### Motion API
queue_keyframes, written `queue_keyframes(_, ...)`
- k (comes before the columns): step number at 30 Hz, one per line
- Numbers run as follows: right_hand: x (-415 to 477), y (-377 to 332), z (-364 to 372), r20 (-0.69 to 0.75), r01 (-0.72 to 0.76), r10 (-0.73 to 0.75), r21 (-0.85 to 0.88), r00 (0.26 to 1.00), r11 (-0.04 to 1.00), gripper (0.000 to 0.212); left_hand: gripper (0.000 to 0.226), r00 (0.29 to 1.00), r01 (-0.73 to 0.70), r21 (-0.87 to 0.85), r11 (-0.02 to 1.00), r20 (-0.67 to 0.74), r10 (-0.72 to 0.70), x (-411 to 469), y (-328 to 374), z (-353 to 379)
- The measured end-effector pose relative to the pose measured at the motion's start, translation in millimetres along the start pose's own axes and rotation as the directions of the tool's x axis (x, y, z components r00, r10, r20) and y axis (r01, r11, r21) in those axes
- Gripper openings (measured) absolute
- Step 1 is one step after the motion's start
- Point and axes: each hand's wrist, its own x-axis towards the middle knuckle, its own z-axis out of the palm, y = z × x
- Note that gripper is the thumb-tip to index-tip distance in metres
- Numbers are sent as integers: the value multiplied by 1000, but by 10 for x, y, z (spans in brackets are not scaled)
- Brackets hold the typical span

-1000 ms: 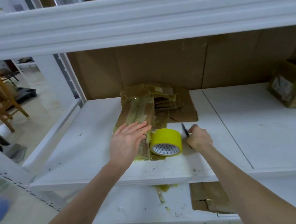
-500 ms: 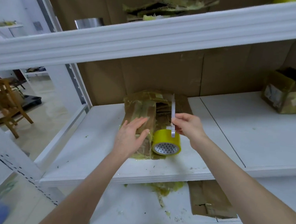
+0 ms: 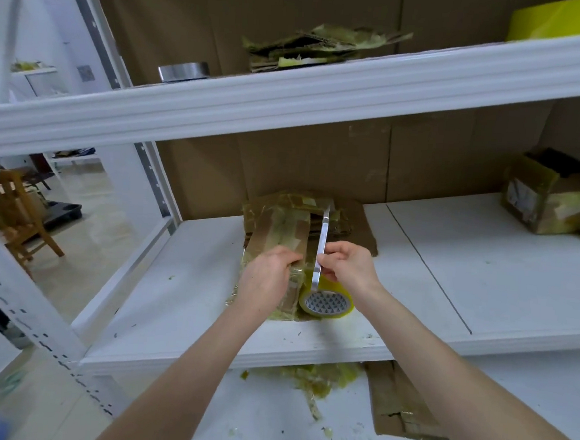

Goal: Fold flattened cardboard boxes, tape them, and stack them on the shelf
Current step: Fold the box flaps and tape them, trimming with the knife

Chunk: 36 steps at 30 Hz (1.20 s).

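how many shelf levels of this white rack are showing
3: the upper shelf with flattened cardboard, the middle shelf where the yellow tape roll sits, and the lower shelf with tape scraps. Others may lie out of frame.

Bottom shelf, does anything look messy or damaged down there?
Yes. A clump of yellow-green tape scraps litters the bottom shelf, and the flat cardboard piece beside it is torn and ragged near its front edge.

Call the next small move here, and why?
Probably set the cutter down on the bare shelf to the right. The right grip pinches it upright over the tape roll, while the left grip holds the flattened box; folding it likely needs both grips free.
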Motion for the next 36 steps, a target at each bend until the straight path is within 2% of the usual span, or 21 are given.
queue_keyframes(2,-4,15,37,-15,-3,4,14,1000,1000,13,27,994,96,-157,983,-30,-102,15,124,-34)
queue_keyframes(5,-27,7,100,-4,27,-27,17,1000,999,11,31,955,297,-349,889,90,-283,88,293,-94)
queue_keyframes(7,-68,-9,131,47,64,-65,4,997,998,8,35,944,330,-345,879,132,-302,101,324,-70)
queue_keyframes(9,-113,-13,134,122,84,-86,22,989,996,14,35,940,341,-335,878,109,-323,96,310,-41)
queue_keyframes(11,-116,-1,87,144,86,-85,2,986,996,15,31,939,341,-323,883,66,-338,76,250,-3)
queue_keyframes(12,-88,14,43,99,107,-101,-60,990,992,14,31,937,341,-328,881,37,-348,63,212,14)
queue_keyframes(14,31,45,-104,-46,170,-196,-331,980,928,8,33,931,334,-355,873,-19,-364,34,141,46)
queue_keyframes(15,72,47,-187,-61,173,-231,-484,971,858,3,33,932,318,-363,876,-50,-359,15,103,66)
queue_keyframes(16,103,55,-259,-31,161,-225,-608,974,778,14,32,935,293,-362,885,-86,-345,-12,74,86)
queue_keyframes(18,158,104,-336,109,169,-130,-719,985,674,43,27,940,225,-352,909,-166,-297,-76,66,104)
queue_keyframes(20,187,144,-309,211,204,-67,-742,975,638,55,19,941,164,-350,922,-223,-253,-127,99,115)
queue_keyframes(23,253,189,-234,291,235,-31,-700,956,674,55,17,948,157,-334,930,-213,-236,-149,93,150)
queue_keyframes(28,332,173,-238,402,168,44,-478,914,862,35,17,948,139,-312,940,-232,-217,-149,-75,167)
queue_keyframes(30,344,161,-276,414,174,25,-436,910,883,29,18,953,138,-284,949,-223,-206,-144,-99,167)
queue_keyframes(33,364,98,-348,385,231,-30,-488,922,842,31,17,956,143,-278,950,-210,-205,-126,-111,196)
queue_keyframes(34,369,77,-367,367,254,-42,-552,929,794,34,17,956,143,-270,952,-210,-203,-123,-114,206)
queue_keyframes(36,354,67,-395,310,279,-62,-730,949,624,39,19,957,144,-256,956,-211,-201,-127,-126,216)
